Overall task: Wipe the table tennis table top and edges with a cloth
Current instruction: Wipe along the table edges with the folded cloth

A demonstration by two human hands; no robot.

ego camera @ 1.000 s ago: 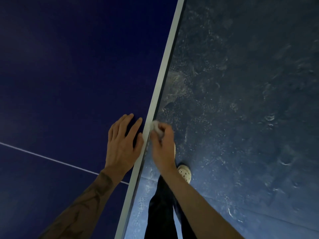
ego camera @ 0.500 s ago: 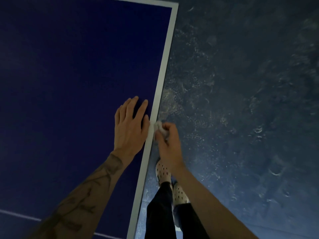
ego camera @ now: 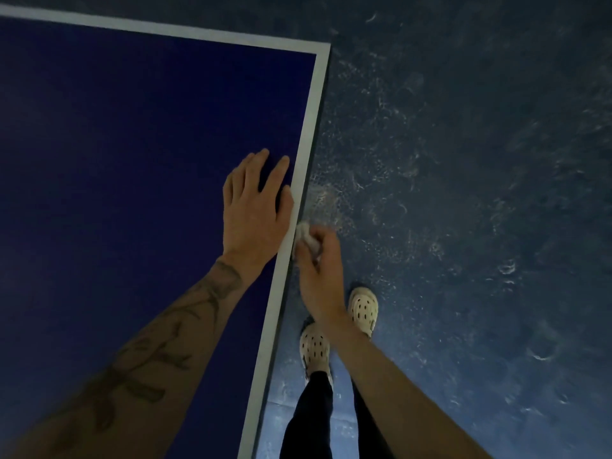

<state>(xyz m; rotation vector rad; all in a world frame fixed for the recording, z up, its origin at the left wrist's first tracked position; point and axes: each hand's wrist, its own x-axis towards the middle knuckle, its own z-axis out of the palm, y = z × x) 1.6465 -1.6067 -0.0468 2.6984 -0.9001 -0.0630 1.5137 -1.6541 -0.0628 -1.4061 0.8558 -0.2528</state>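
Pinching a small wadded cloth (ego camera: 305,239) against the side edge (ego camera: 299,207) of the table (ego camera: 132,160), the right hand (ego camera: 321,279) sits just beside the left hand (ego camera: 253,213), which lies flat with straight fingers (ego camera: 278,172) on the blue top. The edge's long axis runs ahead to the far corner (ego camera: 323,49), so the next stroke probably goes forward, right hand leading.

Blue table (ego camera: 132,160), left grip (ego camera: 253,210) flat on top

Left hand (ego camera: 253,210) flat on table top (ego camera: 132,160), just inside side edge (ego camera: 306,154); right hand (ego camera: 319,270) beside edge, gripping cloth (ego camera: 304,238) against it; shoes (ego camera: 362,309) on floor (ego camera: 463,193) below.
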